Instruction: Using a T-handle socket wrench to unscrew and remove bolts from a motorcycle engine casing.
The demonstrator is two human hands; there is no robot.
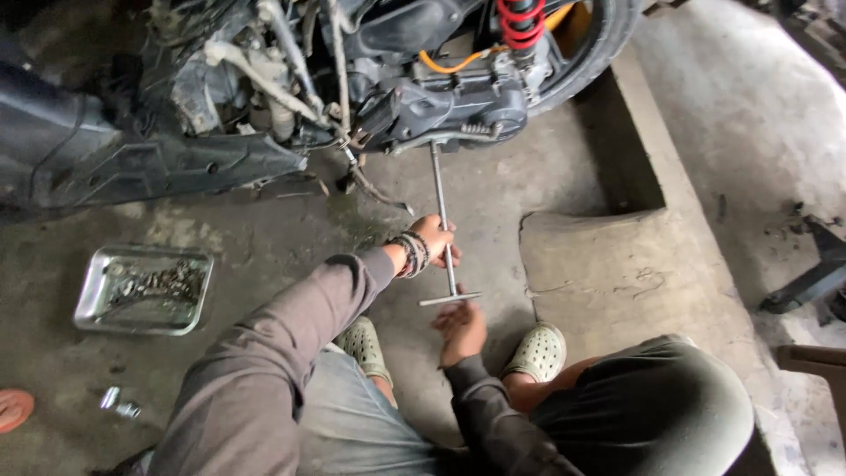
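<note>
Right hand at the crossbar of a long steel T-handle wrench, left hand gripping its shaft.

The right hand [460, 330], fingers loosely curled, touches the crossbar's underside; the left hand [434, 240] is wrapped around the long steel T-handle wrench [443, 225], whose axis runs away to the dark scooter engine casing [458, 101]. A shallow metal tray [144, 289] sits far left.

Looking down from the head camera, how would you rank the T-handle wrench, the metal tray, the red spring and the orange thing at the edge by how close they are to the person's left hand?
From the left hand:
1. T-handle wrench: gripped in it, shaft running up to the scooter engine.
2. Red spring: up and right, beside the rear wheel.
3. Metal tray: left, on the floor, holding small parts.
4. Orange thing: far lower-left edge.
</note>
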